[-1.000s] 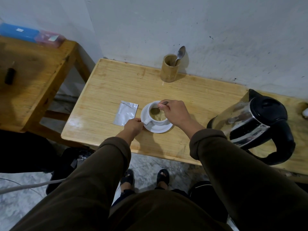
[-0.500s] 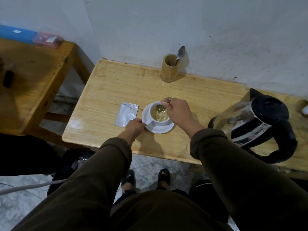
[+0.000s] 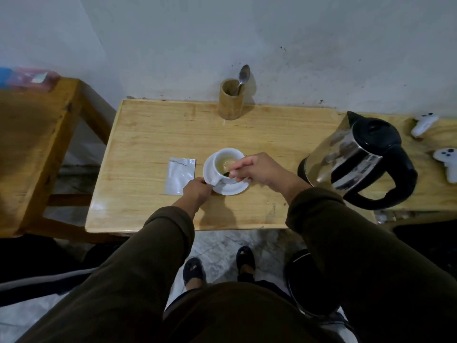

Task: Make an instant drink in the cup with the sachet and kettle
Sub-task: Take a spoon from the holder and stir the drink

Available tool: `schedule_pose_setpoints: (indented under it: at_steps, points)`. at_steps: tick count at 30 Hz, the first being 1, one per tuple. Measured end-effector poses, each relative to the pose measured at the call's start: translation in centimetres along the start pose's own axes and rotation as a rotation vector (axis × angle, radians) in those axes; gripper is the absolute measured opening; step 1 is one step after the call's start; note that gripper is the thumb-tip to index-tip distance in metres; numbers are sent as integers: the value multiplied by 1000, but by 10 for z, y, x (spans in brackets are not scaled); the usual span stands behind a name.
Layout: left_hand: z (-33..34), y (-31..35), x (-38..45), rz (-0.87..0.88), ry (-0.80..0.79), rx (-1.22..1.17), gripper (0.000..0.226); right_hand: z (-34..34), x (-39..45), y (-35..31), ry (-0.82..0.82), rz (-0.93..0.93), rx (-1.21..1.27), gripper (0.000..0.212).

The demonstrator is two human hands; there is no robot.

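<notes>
A white cup (image 3: 223, 157) holding pale yellowish liquid stands on a white saucer (image 3: 232, 188) in the middle of the wooden table (image 3: 148, 134). My left hand (image 3: 196, 191) pinches the cup's handle at the saucer's left edge. My right hand (image 3: 257, 169) hovers over the cup's right rim, fingers pinched on a thin stirrer or spoon handle dipping into the drink; the tool is mostly hidden. An opened silver sachet (image 3: 179, 175) lies flat just left of the saucer. The steel kettle (image 3: 356, 157) with black lid and handle stands to the right.
A bamboo holder (image 3: 231, 100) with a spoon (image 3: 243, 75) stands at the table's back edge by the wall. Two white objects (image 3: 445, 162) lie at the far right. A second wooden table (image 3: 32, 134) stands to the left. My feet are below the front edge.
The camera tilted so the table looks squarer. My right hand shifted around the cup's rim toward the near right side, stirring. My left hand stayed on the cup's handle.
</notes>
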State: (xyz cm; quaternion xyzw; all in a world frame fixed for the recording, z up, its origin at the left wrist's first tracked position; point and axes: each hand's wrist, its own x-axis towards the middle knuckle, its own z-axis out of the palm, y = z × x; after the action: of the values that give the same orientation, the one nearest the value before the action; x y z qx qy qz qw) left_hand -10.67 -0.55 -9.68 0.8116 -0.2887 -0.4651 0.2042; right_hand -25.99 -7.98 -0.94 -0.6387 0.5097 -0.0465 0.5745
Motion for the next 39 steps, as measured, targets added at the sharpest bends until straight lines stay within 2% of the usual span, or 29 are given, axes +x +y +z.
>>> schedule_pose_setpoints:
  at_steps: [3, 8, 10, 16, 21, 26, 32, 34, 36, 39]
  points:
    - [-1, -1, 1, 24, -14, 5, 37, 0, -13, 6, -31, 83, 91, 18]
    - [-3, -4, 3, 54, -48, 54, 36, 4, -37, 18, 31, 174, 218, 21]
    - [-4, -5, 3, 59, -51, 45, 37, 7, -41, 26, 55, 176, 228, 10]
    - [-4, -9, 5, 72, -48, 45, 39, 21, -56, 44, 123, 181, 160, 23]
    - [-3, -10, 2, 76, -33, 47, 42, 28, -56, 65, 188, 189, 265, 29]
    - [1, -11, 1, 78, 5, 50, 42, 24, -51, 83, 303, 207, 335, 23]
    - [9, -12, -3, 77, 87, 56, 42, 12, -26, 102, 551, 328, 312, 32]
    - [12, -12, -3, 78, 102, 46, 42, 8, -18, 107, 606, 371, 262, 28]
    - [15, -12, -3, 72, 128, 33, 41, 3, -10, 108, 627, 395, 211, 14]
    - [19, -12, -4, 65, 168, 23, 40, -4, 1, 107, 576, 427, 119, 9]
